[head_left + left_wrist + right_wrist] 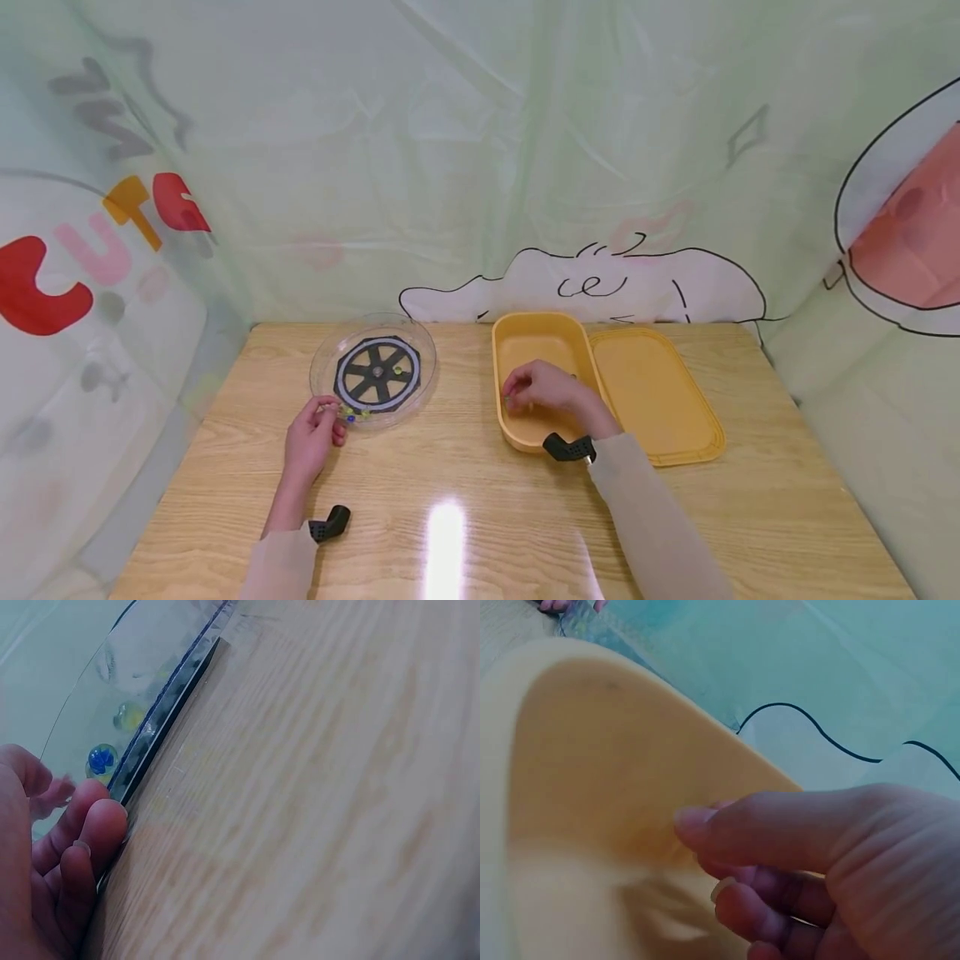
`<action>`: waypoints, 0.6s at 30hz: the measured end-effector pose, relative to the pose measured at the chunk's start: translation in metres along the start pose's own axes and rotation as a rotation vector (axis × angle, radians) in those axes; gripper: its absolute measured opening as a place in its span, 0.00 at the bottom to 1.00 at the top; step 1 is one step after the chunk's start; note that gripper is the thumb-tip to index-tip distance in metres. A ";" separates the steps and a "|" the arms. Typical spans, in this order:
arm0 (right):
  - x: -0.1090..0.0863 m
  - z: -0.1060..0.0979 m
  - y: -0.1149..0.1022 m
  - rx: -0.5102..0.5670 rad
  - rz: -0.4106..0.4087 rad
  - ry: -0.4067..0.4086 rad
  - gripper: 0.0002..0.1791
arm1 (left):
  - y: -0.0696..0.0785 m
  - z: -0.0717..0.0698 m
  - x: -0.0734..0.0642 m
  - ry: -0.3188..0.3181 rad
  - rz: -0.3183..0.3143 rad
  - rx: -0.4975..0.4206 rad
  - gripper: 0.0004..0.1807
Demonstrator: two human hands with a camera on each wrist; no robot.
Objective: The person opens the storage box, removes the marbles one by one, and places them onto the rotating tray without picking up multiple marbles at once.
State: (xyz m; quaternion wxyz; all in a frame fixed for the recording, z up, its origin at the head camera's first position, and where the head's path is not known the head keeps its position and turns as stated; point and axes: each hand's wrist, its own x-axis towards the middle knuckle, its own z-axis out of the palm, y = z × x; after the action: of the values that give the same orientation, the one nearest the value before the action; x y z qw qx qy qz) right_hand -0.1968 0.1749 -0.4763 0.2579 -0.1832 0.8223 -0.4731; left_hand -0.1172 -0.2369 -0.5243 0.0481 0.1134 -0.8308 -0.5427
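My left hand (311,433) is at the near left rim of a round clear dish (427,392), its curled fingers (103,825) against the outside of the wall and the fingertips holding the rim. Close to those fingers, inside the dish, lie a blue marble (102,759) and a yellowish one (129,716). Within an orange-yellow box (498,358), my right hand (551,387) pinches thumb to forefinger. A small glassy marble (507,401) shows at these fingertips in the head view; the right wrist view hides it.
Beneath the dish's clear bottom shows a black wheel-like pattern (358,392), with another marble (398,371) over it. One small marble (573,377) lies in the box by its right wall. A matching lid (652,392) lies flat on the wooden table (450,475), right of the box.
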 end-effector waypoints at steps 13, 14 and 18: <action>-0.011 -0.005 -0.016 0.054 -0.034 0.042 0.07 | 0.002 0.000 -0.001 0.001 -0.006 -0.002 0.11; -0.012 -0.006 -0.018 0.054 -0.043 0.047 0.07 | 0.002 0.000 -0.001 0.001 -0.006 0.001 0.11; -0.013 -0.008 -0.025 0.021 -0.078 0.078 0.08 | 0.003 0.000 -0.002 0.004 -0.008 0.003 0.11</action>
State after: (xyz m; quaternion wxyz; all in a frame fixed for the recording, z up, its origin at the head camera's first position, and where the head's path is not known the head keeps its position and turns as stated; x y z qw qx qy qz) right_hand -0.1896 0.1752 -0.4483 0.2087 -0.1937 0.8189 -0.4983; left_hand -0.1152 -0.2356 -0.5215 0.0473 0.1180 -0.8310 -0.5415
